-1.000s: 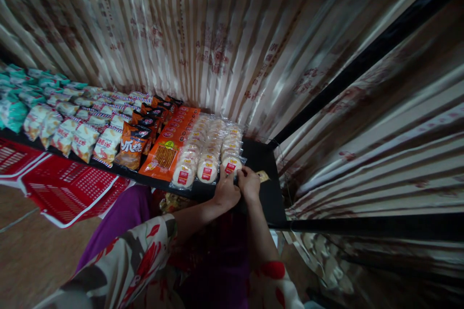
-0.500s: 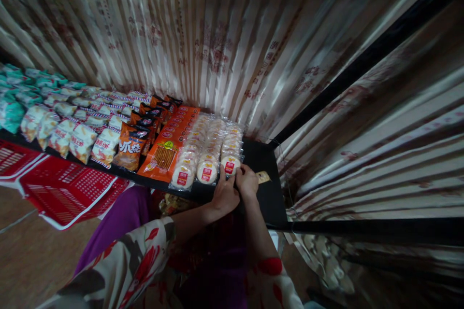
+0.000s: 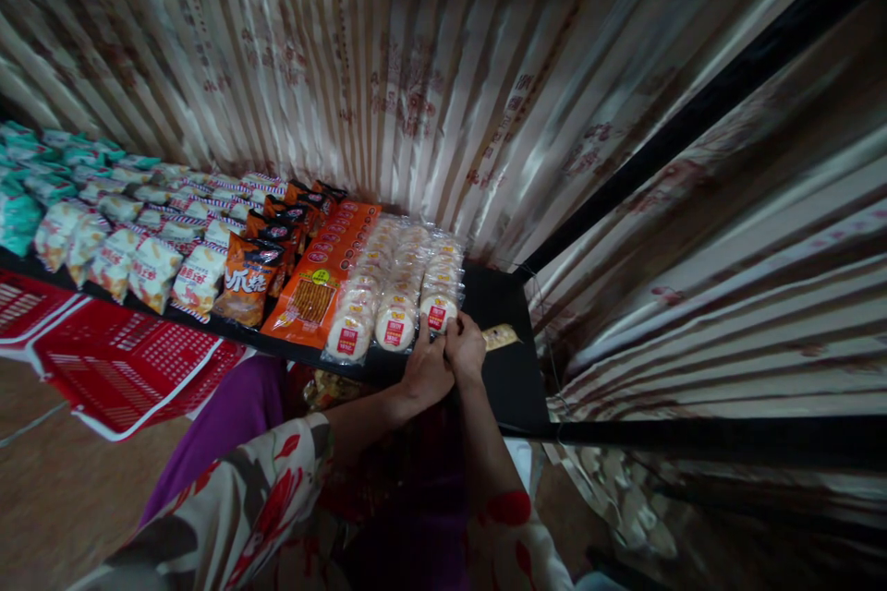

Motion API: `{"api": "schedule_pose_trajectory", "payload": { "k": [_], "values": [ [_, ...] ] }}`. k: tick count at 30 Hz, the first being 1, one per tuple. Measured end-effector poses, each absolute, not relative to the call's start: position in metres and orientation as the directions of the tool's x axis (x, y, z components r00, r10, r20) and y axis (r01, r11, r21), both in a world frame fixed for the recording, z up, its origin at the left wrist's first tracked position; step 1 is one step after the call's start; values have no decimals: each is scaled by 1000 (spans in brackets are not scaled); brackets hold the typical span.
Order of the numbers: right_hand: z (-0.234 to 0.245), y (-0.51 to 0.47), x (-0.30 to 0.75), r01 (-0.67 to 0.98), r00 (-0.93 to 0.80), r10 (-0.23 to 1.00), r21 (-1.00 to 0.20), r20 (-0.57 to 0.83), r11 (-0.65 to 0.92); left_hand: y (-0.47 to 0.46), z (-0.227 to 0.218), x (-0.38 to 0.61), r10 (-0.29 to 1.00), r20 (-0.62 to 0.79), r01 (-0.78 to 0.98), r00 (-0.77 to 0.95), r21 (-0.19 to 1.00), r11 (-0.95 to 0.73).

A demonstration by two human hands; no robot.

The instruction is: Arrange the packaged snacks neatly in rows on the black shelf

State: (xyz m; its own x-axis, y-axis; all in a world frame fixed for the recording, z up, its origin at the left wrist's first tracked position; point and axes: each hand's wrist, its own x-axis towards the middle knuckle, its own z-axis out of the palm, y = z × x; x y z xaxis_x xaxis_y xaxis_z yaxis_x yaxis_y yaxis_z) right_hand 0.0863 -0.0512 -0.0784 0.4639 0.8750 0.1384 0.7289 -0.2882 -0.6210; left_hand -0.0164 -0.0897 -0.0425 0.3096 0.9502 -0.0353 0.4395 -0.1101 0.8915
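Both hands are at the front of the rightmost row of round white rice crackers in clear wrappers. My left hand (image 3: 425, 371) is closed at the lower left edge of the front rice cracker packet (image 3: 438, 313), which bears a red label. At its lower right edge, my right hand (image 3: 466, 349) pinches the wrapper. Two more rows stand to the left, with a middle-row front packet (image 3: 395, 329) and a left-row front packet (image 3: 347, 337). A small pale yellow packet (image 3: 500, 337) lies just right of my right hand.
Left along the black shelf (image 3: 509, 388) are a flat orange snack bag (image 3: 305, 295), orange-and-black bags (image 3: 244, 282), white bags (image 3: 152, 268) and green bags (image 3: 18, 212). Red baskets (image 3: 125, 360) sit below. A pleated curtain (image 3: 430, 65) and a black pole (image 3: 665, 138) bound the shelf.
My right hand has shifted slightly left, closer to my left hand, at the front packet. The small yellow packet now lies a little further left and shows more of itself. The rows look the same.
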Motion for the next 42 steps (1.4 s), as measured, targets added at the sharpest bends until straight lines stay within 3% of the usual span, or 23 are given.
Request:
{"api": "schedule_pose_trajectory", "payload": {
  "k": [17, 30, 42],
  "values": [
    [-82, -51, 87, 695, 464, 876, -668, 135, -265, -89, -50, -15, 933, 27, 476, 358, 855, -207],
    [-81, -57, 85, 704, 468, 869, -661, 158, -259, -92, -49, -17, 930, -17, 536, 366, 821, -196],
    [-84, -92, 66, 698, 489, 793, -709, 363, -105, -118, -59, -32, 916, 54, 552, 398, 783, -286]
  ]
}}
